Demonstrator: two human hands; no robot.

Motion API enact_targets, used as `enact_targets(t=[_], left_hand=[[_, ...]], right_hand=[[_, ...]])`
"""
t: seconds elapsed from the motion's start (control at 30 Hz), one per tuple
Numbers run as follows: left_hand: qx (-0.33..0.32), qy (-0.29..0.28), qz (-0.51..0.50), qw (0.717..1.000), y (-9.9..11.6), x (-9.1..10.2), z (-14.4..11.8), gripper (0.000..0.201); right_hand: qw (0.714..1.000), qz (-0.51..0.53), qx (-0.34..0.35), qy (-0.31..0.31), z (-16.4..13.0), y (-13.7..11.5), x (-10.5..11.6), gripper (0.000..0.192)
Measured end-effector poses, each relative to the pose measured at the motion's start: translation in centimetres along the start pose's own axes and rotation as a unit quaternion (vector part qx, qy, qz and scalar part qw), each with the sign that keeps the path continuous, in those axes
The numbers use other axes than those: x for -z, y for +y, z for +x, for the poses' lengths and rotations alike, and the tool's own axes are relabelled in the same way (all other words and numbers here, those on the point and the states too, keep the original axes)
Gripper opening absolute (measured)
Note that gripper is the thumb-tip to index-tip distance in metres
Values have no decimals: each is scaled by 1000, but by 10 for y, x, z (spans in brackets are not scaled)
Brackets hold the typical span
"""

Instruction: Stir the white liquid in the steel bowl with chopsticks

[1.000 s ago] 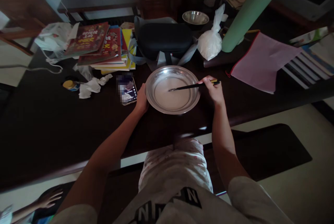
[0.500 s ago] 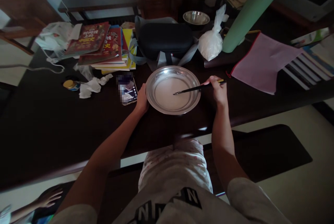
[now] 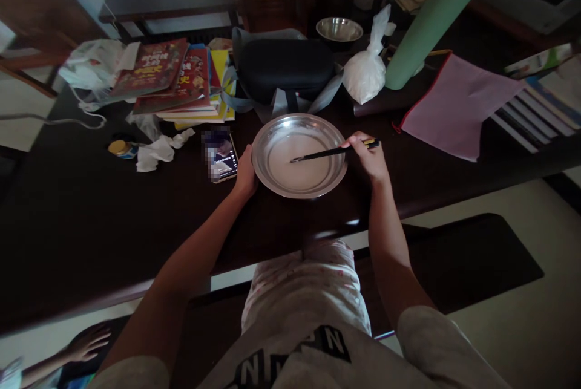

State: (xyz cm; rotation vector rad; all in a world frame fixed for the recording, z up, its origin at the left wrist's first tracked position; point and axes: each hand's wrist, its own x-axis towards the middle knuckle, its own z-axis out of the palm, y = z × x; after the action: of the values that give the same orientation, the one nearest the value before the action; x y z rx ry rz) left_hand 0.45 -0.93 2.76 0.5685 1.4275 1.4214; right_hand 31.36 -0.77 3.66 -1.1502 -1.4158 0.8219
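Note:
A round metal bowl (image 3: 262,176) stands on the dark table and holds a whitish liquid (image 3: 295,174). My left hand (image 3: 246,171) grips the bowl's left rim. Black chopsticks (image 3: 324,153) are pinched in my right hand (image 3: 368,156) at the bowl's right side; their tips dip into the liquid near the middle. Whether one or two sticks are held is hard to tell, as they lie together. Just left of my left hand lies a phone (image 3: 223,162) with its screen lit.
Behind the bowl sit a black case (image 3: 285,68), a tied bag of white powder (image 3: 365,77), a tall green bottle (image 3: 438,23) and a second metal bowl (image 3: 339,29). Books (image 3: 181,83), crumpled tissue (image 3: 157,153) and a small jar (image 3: 121,149) lie left. Another person's hand (image 3: 88,343) shows lower left.
My right hand has moved a little left, carrying the chopstick tips leftward through the liquid. My left hand stays on the rim, and the bowl keeps its place.

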Motion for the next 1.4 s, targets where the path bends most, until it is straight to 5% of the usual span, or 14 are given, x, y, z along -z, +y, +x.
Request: enact_targets(t=[0.17, 0.33, 0.53, 0.7, 0.9, 1.07, 1.27, 1.4], left_hand=[[-9, -5, -14, 1000, -1, 0, 1, 36], [-3, 0, -29, 1000, -4, 1, 3, 32], [-8, -7, -22, 1000, -6, 1, 6, 31], [-2, -5, -15, 1000, -1, -1, 1, 34], [-12, -2, -12, 1000, 0, 1, 1, 36], [12, -17, -35, 999, -4, 1, 4, 39], [-6, -14, -37, 999, -3, 1, 2, 34], [-4, -10, -28, 1000, -1, 0, 0, 36]], right_hand=[[997, 0, 1, 78, -1, 0, 2, 54], [1000, -8, 2, -5, 0, -3, -2, 56], [997, 4, -1, 79, -1, -2, 3, 54], [1000, 20, 2, -2, -1, -4, -2, 49], [996, -2, -1, 90, -1, -1, 4, 54], [1000, 11, 2, -3, -1, -2, 0, 51], [997, 8, 1, 78, 0, 0, 4, 52], [1000, 9, -2, 7, -1, -2, 2, 50]])
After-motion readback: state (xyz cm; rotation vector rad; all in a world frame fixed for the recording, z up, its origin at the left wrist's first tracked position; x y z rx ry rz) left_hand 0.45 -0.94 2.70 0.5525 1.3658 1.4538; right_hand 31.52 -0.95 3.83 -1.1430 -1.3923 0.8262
